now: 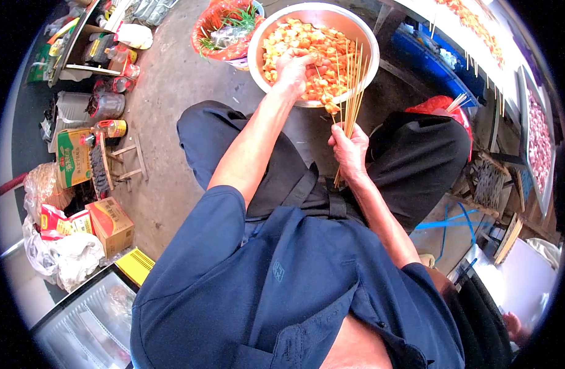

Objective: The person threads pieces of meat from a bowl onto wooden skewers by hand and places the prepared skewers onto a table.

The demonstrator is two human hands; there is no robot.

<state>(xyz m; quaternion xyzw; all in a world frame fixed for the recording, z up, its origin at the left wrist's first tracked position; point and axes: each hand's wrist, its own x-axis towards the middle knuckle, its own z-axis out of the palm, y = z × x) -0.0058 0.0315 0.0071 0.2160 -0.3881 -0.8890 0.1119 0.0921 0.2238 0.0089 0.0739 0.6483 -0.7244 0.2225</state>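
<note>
Over the near rim of the metal bowl (350, 21), work close to the heap of orange pieces (282, 40) filling most of the basin. With the right grip (350, 149) clenched around the bundle of skewers (354, 92), maintain a firm hold low on the shafts, upper ends fanned over the right-hand edge of the bowl. Note the threaded pieces (329, 103) at the near edge, on a single skewer (333, 118) set just left of the bundle. With the left grip (291, 71) inside the rim, fingers curled near the upper end of that skewer, feed by the fingertips only; impossible to tell from this angle whether pinching a piece or merely steadying the tip. For clean threading, align each piece with the shaft, pierce through the thickest part, and press straight down toward the lower pieces. Avoid pushing sideways: likely to bend the shaft or tear soft pieces. Guide from beside the tip, never from directly behind the exit path. Hold the bundle apart from the working shaft to prevent snagging. Remain above the bowl to catch drips.
</note>
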